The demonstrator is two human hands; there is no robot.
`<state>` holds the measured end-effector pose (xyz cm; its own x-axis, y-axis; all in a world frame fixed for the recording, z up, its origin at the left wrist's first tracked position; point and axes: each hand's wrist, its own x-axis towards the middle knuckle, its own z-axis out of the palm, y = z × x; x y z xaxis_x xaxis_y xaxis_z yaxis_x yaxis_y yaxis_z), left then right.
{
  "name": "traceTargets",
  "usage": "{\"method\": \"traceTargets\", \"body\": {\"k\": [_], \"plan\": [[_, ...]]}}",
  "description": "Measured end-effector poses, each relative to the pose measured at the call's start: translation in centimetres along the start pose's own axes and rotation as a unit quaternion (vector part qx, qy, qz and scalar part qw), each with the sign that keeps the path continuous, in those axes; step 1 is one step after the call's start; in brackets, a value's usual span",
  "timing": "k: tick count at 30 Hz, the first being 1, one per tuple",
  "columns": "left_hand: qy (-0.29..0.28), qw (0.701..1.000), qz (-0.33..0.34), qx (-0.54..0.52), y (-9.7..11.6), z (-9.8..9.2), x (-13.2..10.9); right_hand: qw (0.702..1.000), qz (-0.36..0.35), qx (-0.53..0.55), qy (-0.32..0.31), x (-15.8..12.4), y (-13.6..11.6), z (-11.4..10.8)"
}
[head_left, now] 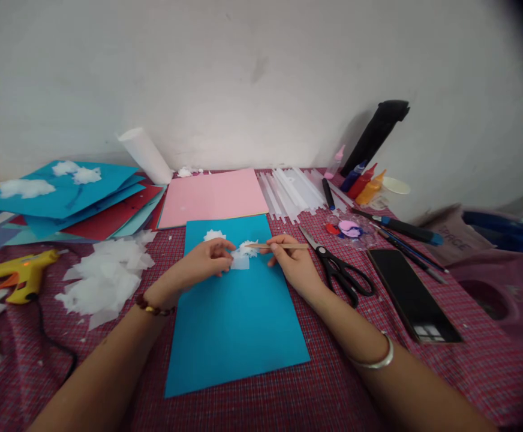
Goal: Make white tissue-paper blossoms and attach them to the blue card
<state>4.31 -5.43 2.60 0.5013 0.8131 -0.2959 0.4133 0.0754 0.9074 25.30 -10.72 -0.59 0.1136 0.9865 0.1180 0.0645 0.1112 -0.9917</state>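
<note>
My right hand pinches a thin wooden stick, whose tip rests at a crumpled white tissue tuft on the blue paper. A flat square of white tissue lies just below that tuft. At its left edge is my left hand, with thumb and forefinger curved and a gap between them. Another white tuft sits on the sheet behind my left hand, partly hidden by it.
Left are tissue squares, a yellow glue gun and stacked papers. Pink paper and white sticks lie behind. Scissors, a phone, pens and paint bottles are right.
</note>
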Motion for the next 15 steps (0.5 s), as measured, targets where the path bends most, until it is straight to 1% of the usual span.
{"method": "traceTargets", "body": {"k": [2,5,7,9,13,15], "plan": [[0.039,0.999,0.015,0.013,-0.4,0.5,0.3,1.0,-0.001,-0.004,-0.001,0.0,0.0,0.0],[0.127,0.987,0.062,0.079,-1.3,1.5,1.0,1.0,-0.002,-0.003,-0.001,0.0,0.0,-0.1],[0.159,0.978,0.084,0.109,-1.7,2.1,1.4,1.0,0.0,0.003,0.001,0.0,0.0,-0.1],[0.169,0.973,0.107,0.116,-2.0,2.4,1.6,1.0,0.002,0.019,0.01,-0.1,-0.1,-0.1],[0.173,0.964,0.149,0.137,-2.2,2.7,1.8,0.996,-0.016,0.073,0.055,-0.5,-0.3,-0.1],[0.174,0.961,0.156,0.146,-2.3,2.7,1.9,0.994,-0.024,0.091,0.052,-0.8,-0.6,0.0]]}}
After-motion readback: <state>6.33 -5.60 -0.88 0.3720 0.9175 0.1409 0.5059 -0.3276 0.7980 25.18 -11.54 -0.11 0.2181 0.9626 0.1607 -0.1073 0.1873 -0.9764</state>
